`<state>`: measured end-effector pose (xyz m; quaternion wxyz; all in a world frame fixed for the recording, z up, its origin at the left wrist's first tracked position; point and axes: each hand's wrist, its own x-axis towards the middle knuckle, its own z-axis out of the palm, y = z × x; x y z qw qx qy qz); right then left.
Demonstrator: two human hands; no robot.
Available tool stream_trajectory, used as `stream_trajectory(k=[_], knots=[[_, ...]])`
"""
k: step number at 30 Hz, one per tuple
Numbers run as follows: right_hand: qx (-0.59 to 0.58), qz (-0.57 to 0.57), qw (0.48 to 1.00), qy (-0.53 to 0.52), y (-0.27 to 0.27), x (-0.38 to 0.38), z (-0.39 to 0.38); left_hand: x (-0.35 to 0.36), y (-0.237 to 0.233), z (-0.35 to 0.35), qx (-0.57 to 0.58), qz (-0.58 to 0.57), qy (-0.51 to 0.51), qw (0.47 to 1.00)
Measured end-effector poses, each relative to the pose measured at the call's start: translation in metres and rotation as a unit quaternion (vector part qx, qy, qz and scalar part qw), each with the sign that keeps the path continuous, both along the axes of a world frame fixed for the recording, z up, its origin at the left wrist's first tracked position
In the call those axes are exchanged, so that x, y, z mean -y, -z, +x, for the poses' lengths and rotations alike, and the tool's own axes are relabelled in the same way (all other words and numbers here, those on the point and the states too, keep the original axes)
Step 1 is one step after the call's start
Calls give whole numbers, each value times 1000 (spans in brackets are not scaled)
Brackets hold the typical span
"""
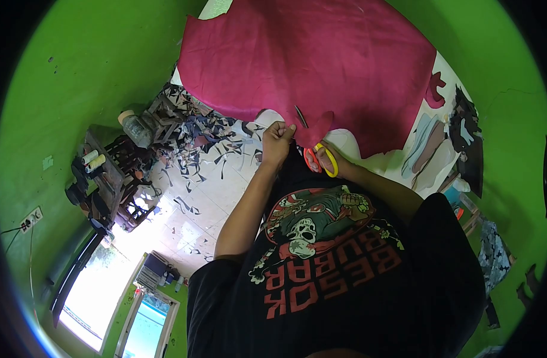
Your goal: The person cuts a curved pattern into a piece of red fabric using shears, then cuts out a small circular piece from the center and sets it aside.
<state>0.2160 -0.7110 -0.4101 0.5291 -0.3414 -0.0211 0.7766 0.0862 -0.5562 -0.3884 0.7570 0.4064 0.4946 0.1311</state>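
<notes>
A large dark-red sheet, which looks like leather [321,65], spreads over a white table and hangs toward me at its near edge. My left hand [276,143] pinches that near edge between thumb and fingers. Closed around scissors [333,169] with red and yellow handles is my right hand [340,161], close to my shirt. The dark blade tips show above the red sheet, while the middle of the scissors is hidden under a flap of it. Curved bites are missing from the near edge beside both hands.
Dark scraps [193,134] litter the tiled floor at left. A large jar [136,129] and a rack with thread spools [94,161] stand by the left wall. Cut grey and brown pieces [427,146] lie on the white table [439,166] at right.
</notes>
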Motion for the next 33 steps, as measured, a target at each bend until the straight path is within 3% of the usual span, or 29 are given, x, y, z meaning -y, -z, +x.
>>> stream_trajectory(k=[4, 10, 12, 16, 22, 24, 27, 33], knots=[[-52, -17, 998, 20, 12, 4, -4, 1, -1, 0, -14, 11, 0, 1000], [13, 28, 1000, 7, 17, -1, -9, -1, 8, -3, 5, 23, 4, 1000], [49, 91, 995, 16, 16, -4, -12, -1, 7, -2, -3, 30, 11, 1000], [95, 57, 993, 24, 9, -5, -16, -4, -1, 1, 2, 21, 3, 1000], [-45, 64, 996, 31, 16, -4, -17, -5, 7, -3, 15, 10, 17, 1000], [195, 72, 978, 1, 13, -7, -18, -4, 7, -4, 19, 0, 17, 1000], [128, 81, 988, 23, 10, -13, -19, -7, 4, -3, 15, 9, 23, 1000], [156, 56, 986, 28, 0, -18, -20, -7, 9, -6, 15, 9, 18, 1000]])
